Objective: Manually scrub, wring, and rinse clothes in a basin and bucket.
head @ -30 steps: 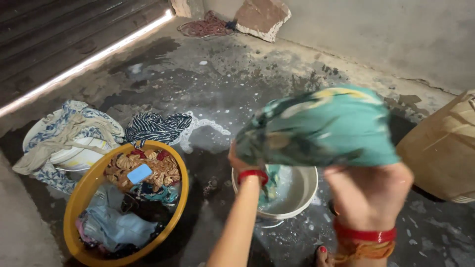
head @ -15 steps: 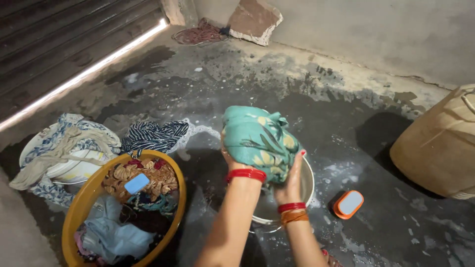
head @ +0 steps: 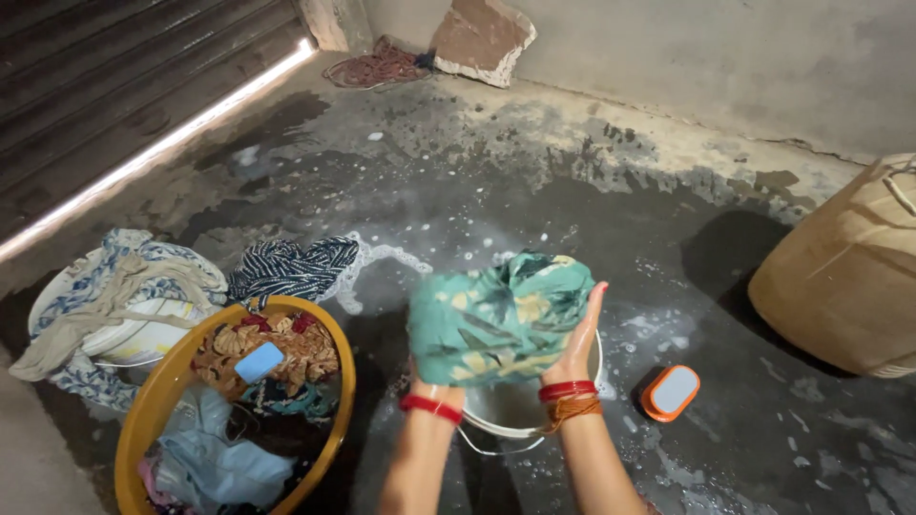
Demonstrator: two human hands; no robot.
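Wet, soapy concrete floor. Both hands, left hand and right hand, grip pressed around bunched teal floral cloth, now lowered just over white bucket; wringing looks underway. Yellow laundry tub alongside.

No labels, signs or screens — only a tan sack (far right).

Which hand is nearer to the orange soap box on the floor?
Right. The right hand is just left of the orange soap box; the left hand is farther, behind the green cloth.
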